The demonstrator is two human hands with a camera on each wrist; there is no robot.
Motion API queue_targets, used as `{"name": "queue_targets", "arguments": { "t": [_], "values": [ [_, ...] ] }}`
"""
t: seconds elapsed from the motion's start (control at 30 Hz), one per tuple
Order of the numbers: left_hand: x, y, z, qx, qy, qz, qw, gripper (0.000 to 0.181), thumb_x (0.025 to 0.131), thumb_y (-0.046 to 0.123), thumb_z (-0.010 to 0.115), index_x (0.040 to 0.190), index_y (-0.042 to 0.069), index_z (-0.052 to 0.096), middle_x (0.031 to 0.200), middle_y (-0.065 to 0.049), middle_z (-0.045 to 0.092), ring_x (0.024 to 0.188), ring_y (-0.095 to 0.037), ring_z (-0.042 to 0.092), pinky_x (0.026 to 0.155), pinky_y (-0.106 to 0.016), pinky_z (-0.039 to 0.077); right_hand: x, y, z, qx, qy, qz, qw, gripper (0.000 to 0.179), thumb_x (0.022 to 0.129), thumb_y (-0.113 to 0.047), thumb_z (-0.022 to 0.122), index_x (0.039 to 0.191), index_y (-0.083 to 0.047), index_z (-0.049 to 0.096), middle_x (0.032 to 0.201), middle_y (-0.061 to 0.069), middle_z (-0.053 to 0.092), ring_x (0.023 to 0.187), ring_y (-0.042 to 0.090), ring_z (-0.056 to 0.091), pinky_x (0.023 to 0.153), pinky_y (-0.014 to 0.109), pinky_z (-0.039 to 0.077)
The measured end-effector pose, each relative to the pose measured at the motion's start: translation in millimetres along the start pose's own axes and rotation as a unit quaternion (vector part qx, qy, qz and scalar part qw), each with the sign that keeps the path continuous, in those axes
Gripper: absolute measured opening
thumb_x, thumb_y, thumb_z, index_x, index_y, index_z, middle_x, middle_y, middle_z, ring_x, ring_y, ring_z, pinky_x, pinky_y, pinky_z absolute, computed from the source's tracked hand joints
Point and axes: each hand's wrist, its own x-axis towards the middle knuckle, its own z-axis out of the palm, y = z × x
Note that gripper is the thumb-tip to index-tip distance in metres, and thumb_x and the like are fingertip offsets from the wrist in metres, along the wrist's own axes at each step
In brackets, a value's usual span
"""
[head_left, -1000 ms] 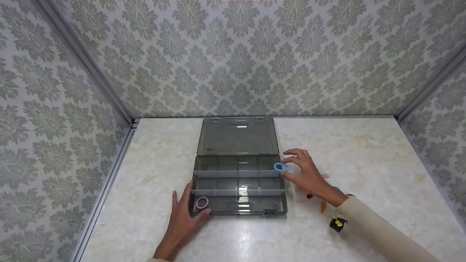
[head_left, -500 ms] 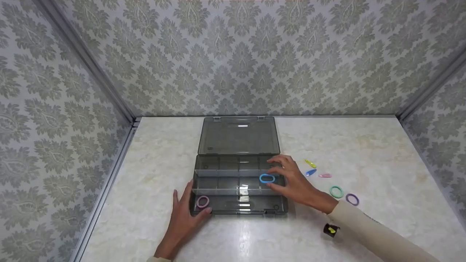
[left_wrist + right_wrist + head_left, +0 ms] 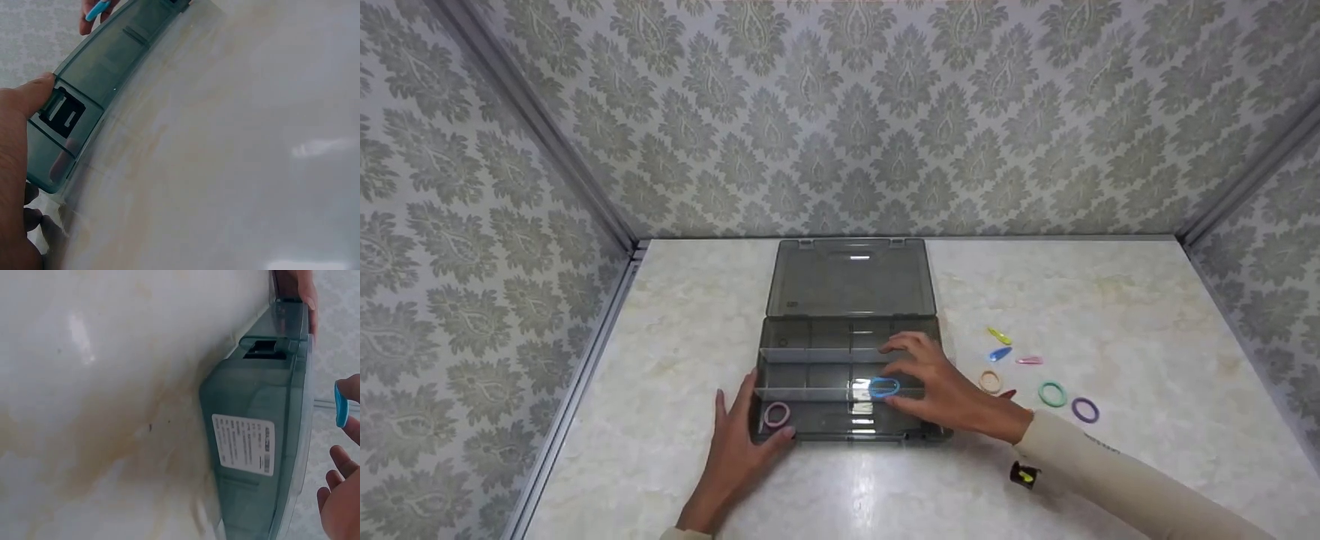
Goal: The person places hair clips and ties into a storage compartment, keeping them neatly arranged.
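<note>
A grey translucent compartment box (image 3: 825, 421) lies with its lid (image 3: 847, 289) folded back. My left hand (image 3: 739, 441) grips its front left corner, thumb on the front edge and fingers along the left side. Between thumb and fingertip, my right hand (image 3: 941, 386) pinches a blue hair tie (image 3: 872, 388) over the middle divider; in the right wrist view the blue hair tie (image 3: 341, 405) hangs above the box rim. Its other fingers are spread. A pink hair tie (image 3: 767, 416) rests in the left end of the front compartment.
Right of the box lie a yellow hair clip (image 3: 1000, 336), a blue clip (image 3: 1000, 354), a pink clip (image 3: 1030, 360), and peach (image 3: 982, 382), green (image 3: 1041, 394) and purple (image 3: 1075, 409) hair ties. A small dark item (image 3: 1024, 475) with yellow on it sits by the right sleeve. Patterned walls surround the table.
My right hand has carried the blue hair tie leftward and toward the front, from the box's right edge to over the middle divider. My left hand has stayed at the corner.
</note>
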Motion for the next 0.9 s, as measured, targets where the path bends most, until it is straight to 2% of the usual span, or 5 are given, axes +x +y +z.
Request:
{"name": "queue_targets", "arguments": {
  "t": [0.33,0.63,0.8,0.9],
  "values": [
    [-1.1,-0.5,-0.8,-0.004,-0.005,-0.013,0.9999,0.116,0.091,0.061,0.084,0.176,0.012,0.023,0.176,-0.021,0.035,0.163,-0.040,0.035,0.138,-0.056,-0.009,18.6,-5,13,-0.017,-0.043,-0.070,0.9965,0.027,0.095,-0.023,0.089,0.118,-0.013,0.079,0.148,0.016,0.060,0.146,0.034,0.047,0.115,0.066,0.046],
    [-0.7,-1.2,0.3,-0.009,0.002,-0.001,1.0000,0.115,0.090,0.059,0.086,0.176,0.014,0.025,0.176,-0.021,0.036,0.163,-0.042,0.034,0.137,-0.059,-0.007,31.3,-9,16,-0.016,-0.100,-0.056,0.9933,0.027,0.100,-0.030,0.086,0.121,-0.016,0.079,0.154,0.010,0.056,0.149,0.032,0.043,0.120,0.068,0.042],
    [-1.3,-1.7,-0.4,-0.019,0.004,0.007,0.9998,0.115,0.090,0.055,0.088,0.176,0.013,0.026,0.175,-0.022,0.037,0.162,-0.043,0.035,0.137,-0.060,-0.006,41.1,-11,17,-0.007,-0.126,-0.074,0.9892,0.026,0.101,-0.031,0.085,0.120,-0.014,0.079,0.153,0.014,0.057,0.150,0.033,0.042,0.121,0.070,0.039],
    [-2.0,-2.2,-0.8,-0.022,0.002,0.001,0.9997,0.114,0.090,0.056,0.088,0.176,0.014,0.026,0.176,-0.022,0.036,0.163,-0.044,0.033,0.137,-0.061,-0.006,47.2,-12,19,-0.004,-0.139,-0.081,0.9869,0.027,0.101,-0.031,0.084,0.120,-0.013,0.080,0.152,0.016,0.057,0.150,0.034,0.042,0.122,0.069,0.038]
  ]
}}
